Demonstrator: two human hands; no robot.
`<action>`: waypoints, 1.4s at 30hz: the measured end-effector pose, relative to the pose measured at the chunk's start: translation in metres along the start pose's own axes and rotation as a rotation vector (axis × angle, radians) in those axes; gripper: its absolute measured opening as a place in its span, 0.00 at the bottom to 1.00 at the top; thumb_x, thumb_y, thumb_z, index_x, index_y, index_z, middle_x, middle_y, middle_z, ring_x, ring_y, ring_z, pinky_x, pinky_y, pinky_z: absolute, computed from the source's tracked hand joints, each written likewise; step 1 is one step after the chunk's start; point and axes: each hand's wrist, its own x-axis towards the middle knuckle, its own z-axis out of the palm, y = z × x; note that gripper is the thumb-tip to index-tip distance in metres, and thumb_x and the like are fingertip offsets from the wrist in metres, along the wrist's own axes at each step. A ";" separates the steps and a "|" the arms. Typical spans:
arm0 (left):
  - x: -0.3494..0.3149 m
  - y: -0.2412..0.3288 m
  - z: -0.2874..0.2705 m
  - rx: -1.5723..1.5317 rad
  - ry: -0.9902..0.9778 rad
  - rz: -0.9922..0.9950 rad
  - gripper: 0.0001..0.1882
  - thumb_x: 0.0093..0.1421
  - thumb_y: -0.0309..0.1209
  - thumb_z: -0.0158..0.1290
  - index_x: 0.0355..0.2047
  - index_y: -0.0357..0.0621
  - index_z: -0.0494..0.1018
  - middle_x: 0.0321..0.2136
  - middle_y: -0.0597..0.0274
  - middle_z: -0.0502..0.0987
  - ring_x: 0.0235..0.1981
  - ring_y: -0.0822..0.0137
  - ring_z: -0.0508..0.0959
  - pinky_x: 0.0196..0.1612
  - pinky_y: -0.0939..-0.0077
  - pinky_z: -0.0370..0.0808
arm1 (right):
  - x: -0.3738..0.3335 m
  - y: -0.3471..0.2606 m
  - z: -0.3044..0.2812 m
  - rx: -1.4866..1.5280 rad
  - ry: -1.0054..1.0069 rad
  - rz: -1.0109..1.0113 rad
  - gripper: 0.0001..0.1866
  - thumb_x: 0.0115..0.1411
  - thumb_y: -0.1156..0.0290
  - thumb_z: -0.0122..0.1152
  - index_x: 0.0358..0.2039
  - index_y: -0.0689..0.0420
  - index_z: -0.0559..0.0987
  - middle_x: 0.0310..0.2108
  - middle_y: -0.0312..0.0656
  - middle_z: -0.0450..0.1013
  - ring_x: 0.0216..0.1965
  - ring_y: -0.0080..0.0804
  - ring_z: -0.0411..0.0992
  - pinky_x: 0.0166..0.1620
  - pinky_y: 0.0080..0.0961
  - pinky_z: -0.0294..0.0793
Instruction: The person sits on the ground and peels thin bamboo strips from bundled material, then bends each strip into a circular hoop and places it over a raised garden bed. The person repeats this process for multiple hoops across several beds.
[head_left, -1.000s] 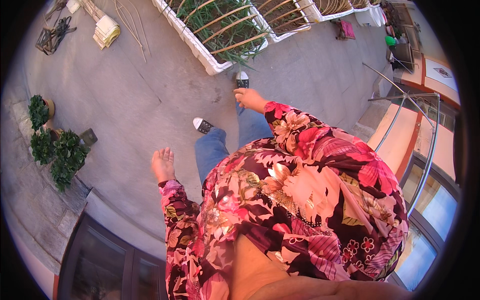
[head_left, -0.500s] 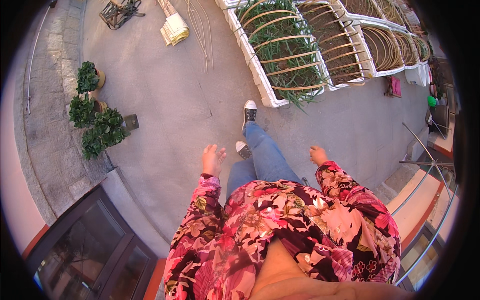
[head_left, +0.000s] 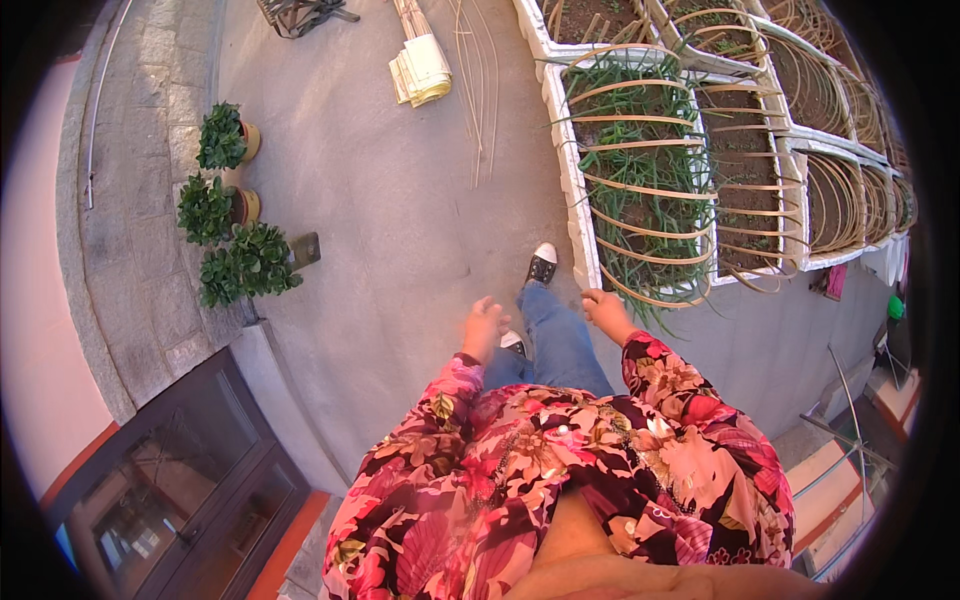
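My left hand (head_left: 485, 328) hangs in front of my body above my leg, its fingers loosely apart and slightly blurred, with nothing in it. To the right, my right hand (head_left: 607, 313) is held out with loosely bent fingers and holds nothing that I can see. Just beyond it stands a white planter box (head_left: 572, 200) of long green leafy plants (head_left: 635, 165), spanned by bent strip hoops (head_left: 650, 188). Neither hand visibly touches the box. Between and below the hands are my jeans (head_left: 558, 340) and dark white-toed shoes (head_left: 541, 264).
More white boxes with soil and hoops (head_left: 835, 205) run along the right. A pale bundle (head_left: 420, 70) and long thin strips (head_left: 478, 100) lie on the paving. Potted plants (head_left: 245, 265) stand by the stone ledge (head_left: 130, 240) at left, near a dark glazed door (head_left: 190, 450).
I have stepped forward, closer to the planter boxes, and the view has turned. My hands are nearer each other; the right has moved up beside the front corner of the planted box.
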 end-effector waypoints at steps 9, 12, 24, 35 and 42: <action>0.007 -0.007 0.013 0.123 -0.100 -0.042 0.23 0.63 0.35 0.44 0.57 0.39 0.61 0.42 0.57 0.73 0.34 0.69 0.77 0.35 0.77 0.74 | 0.174 -0.120 -0.025 0.083 -0.047 0.112 0.17 0.57 0.67 0.53 0.45 0.61 0.76 0.28 0.38 0.75 0.22 0.23 0.72 0.25 0.21 0.72; 0.023 -0.013 0.002 0.062 -0.056 -0.121 0.23 0.63 0.35 0.44 0.56 0.40 0.62 0.41 0.58 0.74 0.34 0.69 0.77 0.35 0.76 0.74 | 0.220 -0.134 -0.023 -0.032 0.001 0.084 0.17 0.57 0.68 0.54 0.46 0.61 0.76 0.26 0.38 0.74 0.22 0.22 0.71 0.26 0.22 0.73; 0.118 -0.014 -0.071 -0.296 -0.157 -0.541 0.20 0.65 0.35 0.43 0.55 0.39 0.63 0.43 0.57 0.72 0.41 0.66 0.75 0.44 0.72 0.72 | 0.393 -0.109 0.130 -0.546 -0.048 0.021 0.21 0.53 0.58 0.59 0.43 0.57 0.78 0.40 0.51 0.76 0.44 0.46 0.74 0.48 0.36 0.71; 0.167 0.013 -0.140 -0.551 -0.187 -0.623 0.17 0.68 0.31 0.41 0.54 0.39 0.63 0.41 0.60 0.72 0.40 0.68 0.74 0.45 0.75 0.71 | 0.615 -0.092 0.278 -0.291 0.407 0.137 0.24 0.55 0.55 0.59 0.42 0.64 0.77 0.41 0.57 0.75 0.45 0.50 0.73 0.48 0.40 0.70; 0.169 0.014 -0.143 -0.520 -0.204 -0.613 0.16 0.68 0.31 0.40 0.54 0.38 0.63 0.40 0.59 0.72 0.40 0.68 0.74 0.44 0.75 0.72 | 0.617 -0.110 0.259 -0.678 0.356 0.063 0.15 0.56 0.62 0.53 0.38 0.59 0.77 0.38 0.56 0.75 0.42 0.54 0.73 0.47 0.44 0.71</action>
